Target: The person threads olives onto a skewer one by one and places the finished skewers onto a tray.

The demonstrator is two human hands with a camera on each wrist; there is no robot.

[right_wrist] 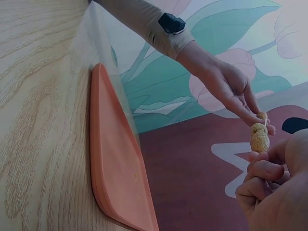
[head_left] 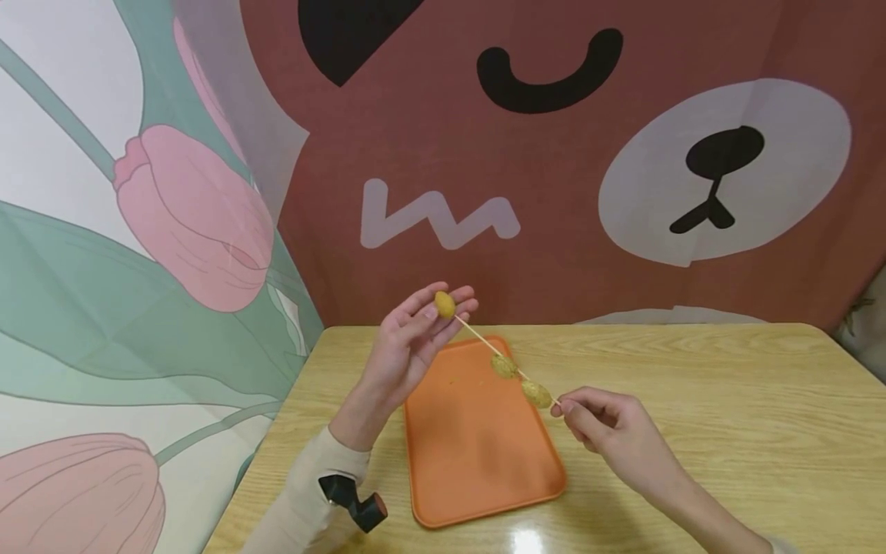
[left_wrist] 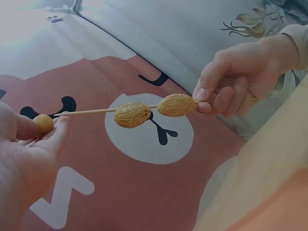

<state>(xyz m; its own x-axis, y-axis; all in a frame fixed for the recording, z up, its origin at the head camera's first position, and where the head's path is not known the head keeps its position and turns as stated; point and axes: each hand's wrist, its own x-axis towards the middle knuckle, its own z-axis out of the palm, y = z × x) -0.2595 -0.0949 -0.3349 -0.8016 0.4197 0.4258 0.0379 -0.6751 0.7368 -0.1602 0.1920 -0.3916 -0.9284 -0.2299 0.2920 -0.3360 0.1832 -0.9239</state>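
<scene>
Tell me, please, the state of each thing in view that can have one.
Skewer: raised, slanting.
Small yellow piece: at the skewer's tip, piercing unclear.
Middle wrinkled piece: threaded on the skewer.
Lower wrinkled piece: threaded likewise.
Left hand: pinches the small yellow piece.
Right hand: pinches the skewer's lower end.
Orange tray: flat on the table, specks on it.

- 2 hands in view, raised in front of the body, well apart; left reaches farther forward.
- Left hand [head_left: 412,340]: palm toward the head camera, fingers extended up and slightly bent, thumb brought across in a light pinch.
- Left wrist [head_left: 354,425] bare; left forearm [head_left: 335,458] slants up from the bottom edge, pale sleeve [head_left: 294,512].
- Right hand [head_left: 616,431]: lower in the head view, thumb and index pinched at the tips, other fingers curled under.
- Right wrist [head_left: 667,486] bare; right forearm [head_left: 720,527] enters from lower right, cuff [left_wrist: 297,45] farther back.
</scene>
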